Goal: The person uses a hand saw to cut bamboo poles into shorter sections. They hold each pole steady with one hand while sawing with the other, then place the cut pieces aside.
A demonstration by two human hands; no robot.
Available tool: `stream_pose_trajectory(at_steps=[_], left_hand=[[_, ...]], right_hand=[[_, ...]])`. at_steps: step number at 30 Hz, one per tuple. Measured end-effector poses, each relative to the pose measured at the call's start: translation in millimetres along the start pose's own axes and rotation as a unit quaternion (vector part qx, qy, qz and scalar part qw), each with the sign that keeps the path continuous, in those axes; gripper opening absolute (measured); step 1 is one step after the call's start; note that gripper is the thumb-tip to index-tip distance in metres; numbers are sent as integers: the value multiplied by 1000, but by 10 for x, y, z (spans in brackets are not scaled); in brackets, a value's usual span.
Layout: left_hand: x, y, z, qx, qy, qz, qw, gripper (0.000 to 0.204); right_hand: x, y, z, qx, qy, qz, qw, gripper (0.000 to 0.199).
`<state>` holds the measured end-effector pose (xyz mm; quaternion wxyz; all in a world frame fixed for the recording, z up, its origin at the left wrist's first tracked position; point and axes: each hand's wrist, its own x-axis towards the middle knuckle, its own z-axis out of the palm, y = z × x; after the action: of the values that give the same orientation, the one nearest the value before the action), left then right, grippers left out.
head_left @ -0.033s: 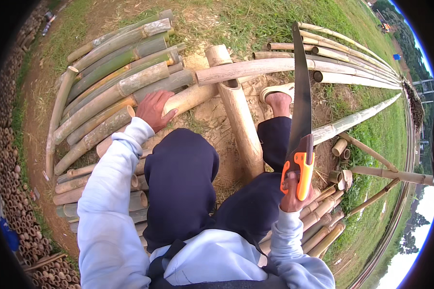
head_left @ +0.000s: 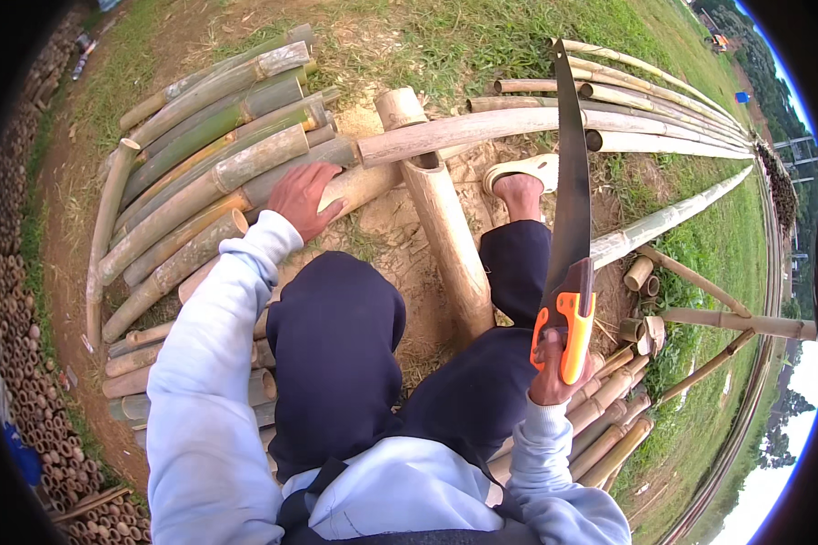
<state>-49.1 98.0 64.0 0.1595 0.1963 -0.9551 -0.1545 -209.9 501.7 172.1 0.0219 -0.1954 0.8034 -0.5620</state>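
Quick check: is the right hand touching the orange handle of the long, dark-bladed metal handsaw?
Touching. The head view shows the right hand closed around the orange handle of the handsaw, with the blade pointing upward in the picture.

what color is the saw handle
The saw handle is bright orange with dark brown, clearest in the head view.

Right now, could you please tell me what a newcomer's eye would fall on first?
Probably the orange-handled handsaw, right of centre, gripped in the right hand. Next, the cut bamboo lengths lined up at upper left, with the left hand on a pale bamboo pole beside them.
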Motion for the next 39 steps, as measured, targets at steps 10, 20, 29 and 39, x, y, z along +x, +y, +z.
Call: stream_pose_trajectory(at_steps=[10, 20, 29, 39], left_hand=[[2638, 876, 1381, 100, -163, 0, 982, 78], [2950, 899, 1782, 155, -219, -49, 962, 73], [2400, 817, 603, 132, -203, -12, 970, 67], [-171, -1036, -895, 137, -156, -43, 977, 85]], right_hand=[[-133, 344, -821, -99, 120, 19, 988, 23], [-9, 360, -876, -118, 186, 33, 975, 18], [-53, 49, -1039, -121, 180, -5, 976, 18], [-163, -115, -854, -60, 134, -84, 986, 14]])
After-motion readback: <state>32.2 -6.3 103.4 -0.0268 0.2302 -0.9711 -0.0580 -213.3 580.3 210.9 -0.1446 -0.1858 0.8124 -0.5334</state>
